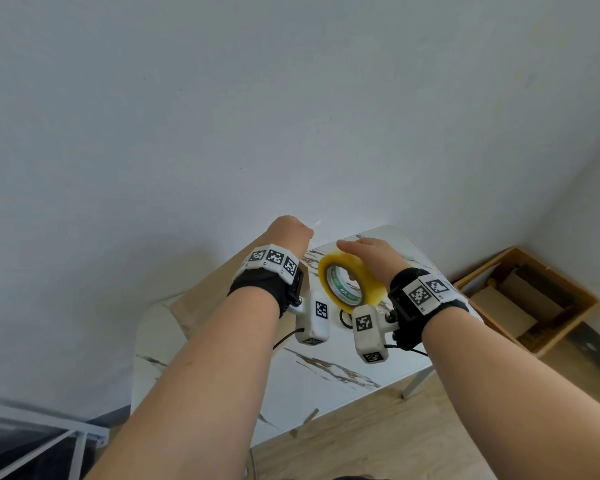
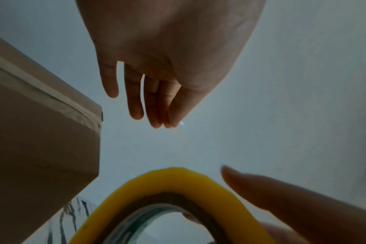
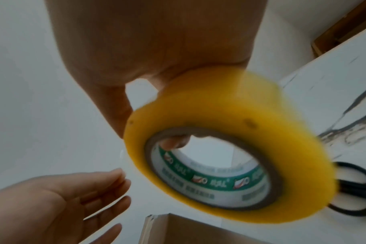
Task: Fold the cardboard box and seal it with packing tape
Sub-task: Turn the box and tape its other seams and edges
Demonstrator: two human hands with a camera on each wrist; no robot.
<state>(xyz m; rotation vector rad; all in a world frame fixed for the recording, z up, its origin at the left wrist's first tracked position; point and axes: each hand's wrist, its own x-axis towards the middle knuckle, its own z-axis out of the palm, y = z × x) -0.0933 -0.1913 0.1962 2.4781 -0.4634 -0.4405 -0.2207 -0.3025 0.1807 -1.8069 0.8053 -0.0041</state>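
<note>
My right hand (image 1: 374,258) grips a yellow roll of packing tape (image 1: 373,294) held up above the table, fingers hooked through its core (image 3: 175,142). My left hand (image 1: 290,230) is raised just left of the roll (image 2: 178,175). Its thumb and forefinger (image 2: 169,115) pinch a shiny bit of clear tape, the free end, while the other fingers stay straight. The brown cardboard box (image 1: 187,303) sits below my left forearm, with a taped seam (image 2: 52,99) along one edge. Its corner (image 3: 188,231) shows under the roll (image 3: 219,115).
The white marble table (image 1: 326,358) carries black scissors (image 3: 349,189) under my right wrist. A wooden crate (image 1: 492,268) with cardboard pieces stands on the floor to the right. A white metal frame (image 1: 49,441) is at lower left. A plain wall rises behind.
</note>
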